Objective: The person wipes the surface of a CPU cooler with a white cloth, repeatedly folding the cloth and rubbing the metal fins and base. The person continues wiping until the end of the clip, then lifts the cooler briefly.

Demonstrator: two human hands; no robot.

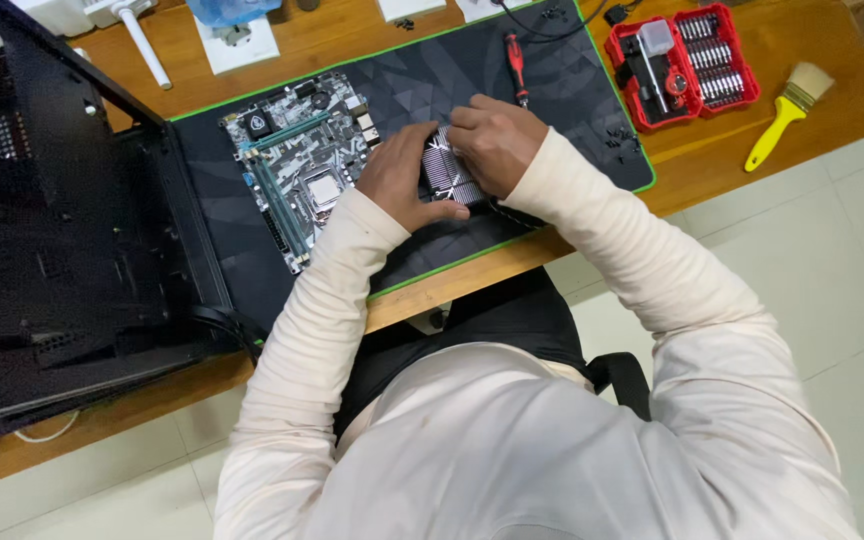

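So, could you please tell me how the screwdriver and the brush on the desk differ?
The screwdriver is red and black; the brush has a yellow handle and pale bristles. The screwdriver lies on the dark mat; the brush lies on bare wood. The brush looks broader. Neither is touched by a hand.

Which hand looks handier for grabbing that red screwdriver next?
Probably the right hand: the red screwdriver lies just beyond its knuckles on the mat, while the left hand sits farther off, gripping the finned heatsink.
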